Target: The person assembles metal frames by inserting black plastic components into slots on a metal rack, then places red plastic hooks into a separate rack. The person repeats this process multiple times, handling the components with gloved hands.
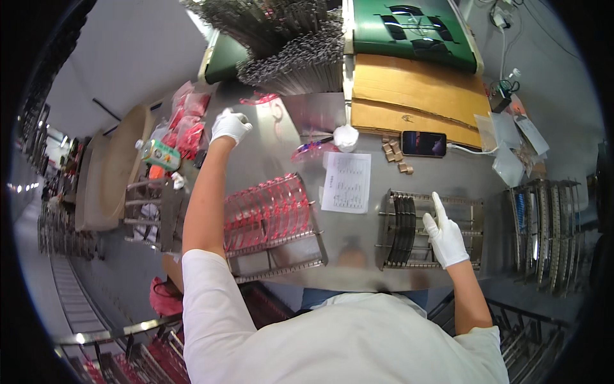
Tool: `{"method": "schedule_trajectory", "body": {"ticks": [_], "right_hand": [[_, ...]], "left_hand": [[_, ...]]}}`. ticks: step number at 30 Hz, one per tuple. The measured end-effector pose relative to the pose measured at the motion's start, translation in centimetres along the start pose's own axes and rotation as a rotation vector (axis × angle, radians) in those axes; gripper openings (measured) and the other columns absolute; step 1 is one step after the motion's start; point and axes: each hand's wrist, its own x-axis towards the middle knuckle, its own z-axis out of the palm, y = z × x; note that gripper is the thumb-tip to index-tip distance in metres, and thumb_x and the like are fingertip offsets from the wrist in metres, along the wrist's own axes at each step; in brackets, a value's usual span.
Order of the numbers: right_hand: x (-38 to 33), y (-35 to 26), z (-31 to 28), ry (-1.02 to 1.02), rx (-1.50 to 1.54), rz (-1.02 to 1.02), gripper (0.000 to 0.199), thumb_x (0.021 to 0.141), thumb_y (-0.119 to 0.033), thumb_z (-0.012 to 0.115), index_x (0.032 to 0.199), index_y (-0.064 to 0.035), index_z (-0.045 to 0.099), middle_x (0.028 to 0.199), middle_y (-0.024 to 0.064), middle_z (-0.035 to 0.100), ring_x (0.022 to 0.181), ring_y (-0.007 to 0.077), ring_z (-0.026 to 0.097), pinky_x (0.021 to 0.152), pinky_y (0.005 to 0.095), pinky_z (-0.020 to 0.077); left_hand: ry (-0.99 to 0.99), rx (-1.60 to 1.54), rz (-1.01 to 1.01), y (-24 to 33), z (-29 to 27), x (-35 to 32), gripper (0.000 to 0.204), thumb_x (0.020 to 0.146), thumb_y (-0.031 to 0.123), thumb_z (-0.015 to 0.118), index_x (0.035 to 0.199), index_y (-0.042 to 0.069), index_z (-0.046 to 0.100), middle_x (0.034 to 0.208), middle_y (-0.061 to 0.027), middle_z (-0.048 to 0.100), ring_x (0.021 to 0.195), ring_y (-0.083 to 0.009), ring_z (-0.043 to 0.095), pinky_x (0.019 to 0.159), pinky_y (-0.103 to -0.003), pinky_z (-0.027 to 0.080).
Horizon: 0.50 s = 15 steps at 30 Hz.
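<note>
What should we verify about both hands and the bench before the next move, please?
1. Left hand and right hand gloved: ok, both in white.
2. Left hand empty: cannot tell, its fingers are curled.
3. Right hand over the dark-piece rack: ok.
4. Dark pieces along the whole rack: not ok, only its left part.
5. Paper sheet between that rack and the red-piece rack: ok.

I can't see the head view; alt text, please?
A person's white-gloved left hand reaches across a metal table near reddish bags; the right hand is over a rack of black pieces. Red pieces sit in another rack beside the left forearm.
</note>
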Motion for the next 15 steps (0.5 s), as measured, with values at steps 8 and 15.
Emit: {"method": "schedule_trajectory", "body": {"ticks": [8,15], "right_hand": [[-1.7,1.2,0.3,0.086,0.14,0.11,0.066,0.104,-0.046,0.056,0.159,-0.0146,0.037,0.088,0.022,0.069,0.085,0.0419,0.067,0.079,0.0481,0.0503],[-2.4,1.4,-0.1,0.174,0.143,0.089,0.058,0.103,-0.04,0.059,0.154,-0.0147,0.046,0.088,0.0218,0.069,0.086,0.0414,0.068,0.08,0.0479,0.0514]], "left_hand": [[-0.069,0.292,-0.05,5.2,4.5,7.5,0.044,0.088,0.055,0.067,0.108,0.016,0.076,0.104,-0.0108,0.075,0.104,-0.0303,0.068,0.097,-0.045,0.05],[0.041,-0.085,-0.168,-4.7,5.5,5.3,0.042,0.102,0.045,0.051,0.109,0.014,0.078,0.101,-0.0155,0.076,0.095,-0.037,0.071,0.088,-0.044,0.053]]}}
